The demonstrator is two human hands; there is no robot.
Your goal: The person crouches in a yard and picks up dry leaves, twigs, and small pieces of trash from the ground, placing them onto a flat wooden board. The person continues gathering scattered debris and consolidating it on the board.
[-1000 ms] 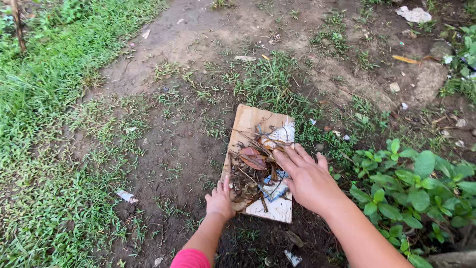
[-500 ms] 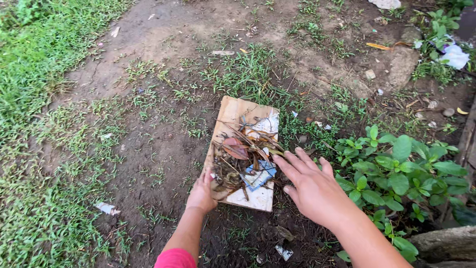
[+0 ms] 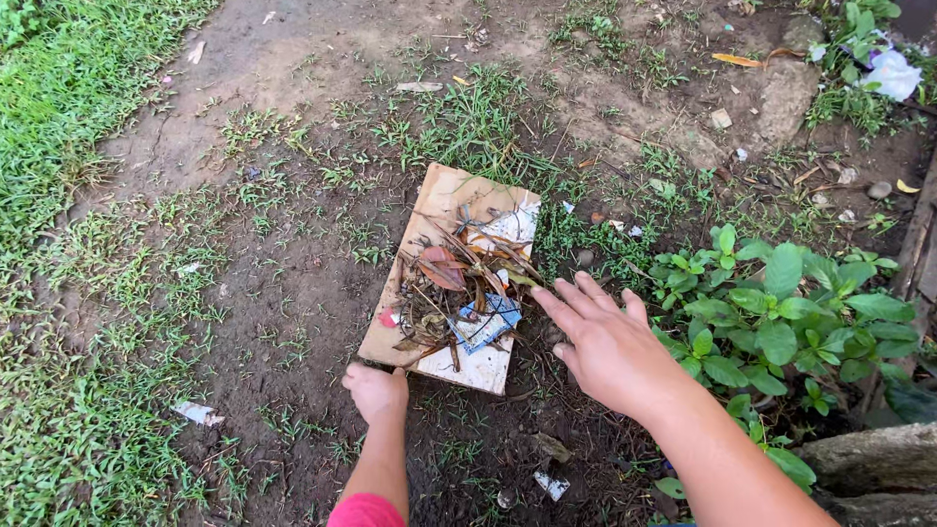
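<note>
A flat piece of cardboard point(image 3: 441, 200) lies on the dirt, loaded with dry leaves, twigs point(image 3: 451, 278) and a blue-and-white scrap of wrapper point(image 3: 488, 319). My left hand point(image 3: 376, 390) is closed on the cardboard's near corner. My right hand point(image 3: 605, 342) hovers flat with fingers spread just right of the cardboard, fingertips near the pile's edge, holding nothing.
Bare dark soil surrounds the cardboard, with grass point(image 3: 68, 117) on the left. A leafy green plant point(image 3: 781, 312) stands at the right, a stone edge point(image 3: 878, 459) at the lower right. Small litter scraps point(image 3: 198, 413) lie about, and a white bag point(image 3: 893, 73) at top right.
My right hand has lifted off the debris pile and drawn back to the right of the cardboard. My left hand stays at the near corner. The camera view has shifted slightly.
</note>
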